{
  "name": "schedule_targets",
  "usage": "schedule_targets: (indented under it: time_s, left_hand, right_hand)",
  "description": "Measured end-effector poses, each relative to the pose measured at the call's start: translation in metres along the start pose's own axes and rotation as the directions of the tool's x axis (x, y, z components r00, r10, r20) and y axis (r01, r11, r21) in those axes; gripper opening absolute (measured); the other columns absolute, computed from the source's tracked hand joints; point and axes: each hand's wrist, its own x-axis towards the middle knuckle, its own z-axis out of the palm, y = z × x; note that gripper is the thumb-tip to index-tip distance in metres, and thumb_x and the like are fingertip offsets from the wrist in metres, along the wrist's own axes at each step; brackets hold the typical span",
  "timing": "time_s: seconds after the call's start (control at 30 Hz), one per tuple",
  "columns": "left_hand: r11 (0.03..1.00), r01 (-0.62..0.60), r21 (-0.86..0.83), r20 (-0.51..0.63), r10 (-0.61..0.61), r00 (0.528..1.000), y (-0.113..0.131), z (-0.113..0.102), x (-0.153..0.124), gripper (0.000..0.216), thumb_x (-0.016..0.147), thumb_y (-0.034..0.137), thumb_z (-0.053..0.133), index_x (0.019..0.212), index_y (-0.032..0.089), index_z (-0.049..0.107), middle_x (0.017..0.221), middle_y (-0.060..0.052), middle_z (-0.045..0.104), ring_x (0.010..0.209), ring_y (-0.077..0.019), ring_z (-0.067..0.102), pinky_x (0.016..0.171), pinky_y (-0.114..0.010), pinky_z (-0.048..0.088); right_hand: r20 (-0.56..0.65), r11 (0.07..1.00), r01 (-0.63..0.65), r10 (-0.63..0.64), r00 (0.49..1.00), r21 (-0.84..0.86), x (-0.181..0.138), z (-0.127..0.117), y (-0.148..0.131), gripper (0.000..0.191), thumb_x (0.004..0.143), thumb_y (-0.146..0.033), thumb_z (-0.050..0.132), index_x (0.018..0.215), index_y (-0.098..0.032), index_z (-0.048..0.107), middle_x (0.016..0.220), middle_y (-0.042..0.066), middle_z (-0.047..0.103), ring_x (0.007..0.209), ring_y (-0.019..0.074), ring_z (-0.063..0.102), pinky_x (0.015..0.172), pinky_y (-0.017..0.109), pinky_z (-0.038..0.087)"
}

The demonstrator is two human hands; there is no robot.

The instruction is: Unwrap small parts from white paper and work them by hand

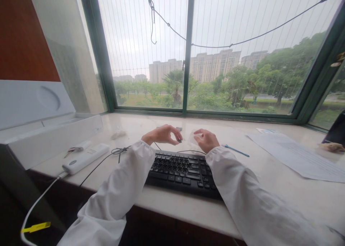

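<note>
Above the back edge of a black keyboard (185, 170), my left hand (164, 134) pinches a small black keycap (179, 140) between thumb and fingertips. My right hand (207, 140) is a short way to the right, also over the rear of the keyboard. Its fingers are curled, with thumb and forefinger close together. A whitish, translucent patch (192, 137) shows at those fingertips; whether they grip it I cannot tell. Many keys in the keyboard's middle rows look like open square sockets. A small dark object (178, 128) lies behind my left fingertips.
A white power strip (87, 159), a key (72, 149) and a bundled black cable (118, 151) lie left on the pale sill (172, 199). An open white box (56, 131) stands further left. A blue stick (237, 151) and paper sheets (299, 156) lie right. Behind is a window.
</note>
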Motion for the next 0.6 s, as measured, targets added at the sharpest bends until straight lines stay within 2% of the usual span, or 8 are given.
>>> schedule_targets:
  time_s: [0.1,0.23,0.37,0.5,0.6]
  left_hand:
    - [0.995,0.102,-0.021,0.201,-0.096,0.975,0.002,-0.007,-0.005,0.026,0.073,0.024,0.071,0.099,0.023,0.075,0.097,-0.001,0.075,0.084,-0.0136,0.067,0.069,-0.02,0.047]
    - [0.982,0.186,0.029,0.367,-0.183,0.912,0.008,-0.006,-0.007,0.028,0.069,0.025,0.074,0.097,0.027,0.077,0.097,0.003,0.075,0.085,-0.0131,0.065,0.072,-0.02,0.046]
    - [0.958,0.267,0.109,0.428,-0.288,0.857,0.011,-0.003,-0.007,0.03,0.066,0.029,0.076,0.096,0.028,0.077,0.093,0.004,0.075,0.08,-0.0139,0.064,0.064,-0.02,0.044]
    - [0.934,0.326,0.146,0.448,-0.356,0.82,0.011,-0.002,-0.006,0.032,0.063,0.033,0.078,0.094,0.025,0.078,0.09,0.002,0.075,0.073,-0.0142,0.063,0.06,-0.021,0.044]
    - [0.939,0.312,0.147,0.459,-0.344,0.819,0.011,-0.002,-0.006,0.032,0.063,0.031,0.078,0.095,0.026,0.078,0.092,0.002,0.075,0.071,-0.0135,0.063,0.061,-0.022,0.045]
  right_hand:
    - [0.018,0.994,0.105,-0.105,0.994,0.01,-0.006,0.004,-0.014,0.017,0.081,-0.025,0.059,0.092,-0.021,0.071,0.102,0.007,0.07,0.092,0.0201,0.063,0.087,0.033,0.046]
    - [0.03,0.981,0.195,-0.195,0.98,0.003,-0.016,0.01,-0.029,0.013,0.081,-0.022,0.061,0.087,-0.022,0.072,0.101,0.008,0.067,0.089,0.0198,0.062,0.087,0.034,0.045]
    - [0.09,0.967,0.249,-0.253,0.963,0.054,-0.022,0.017,-0.034,0.012,0.081,-0.021,0.061,0.082,-0.023,0.073,0.094,0.005,0.066,0.083,0.0174,0.063,0.082,0.031,0.047]
    - [0.104,0.958,0.284,-0.285,0.953,0.027,-0.024,0.02,-0.035,0.012,0.08,-0.02,0.062,0.082,-0.024,0.073,0.094,0.005,0.066,0.088,0.0192,0.064,0.086,0.032,0.046]
    - [0.134,0.951,0.309,-0.309,0.942,0.021,-0.025,0.021,-0.036,0.012,0.08,-0.02,0.062,0.082,-0.024,0.073,0.094,0.005,0.067,0.087,0.019,0.064,0.085,0.031,0.046]
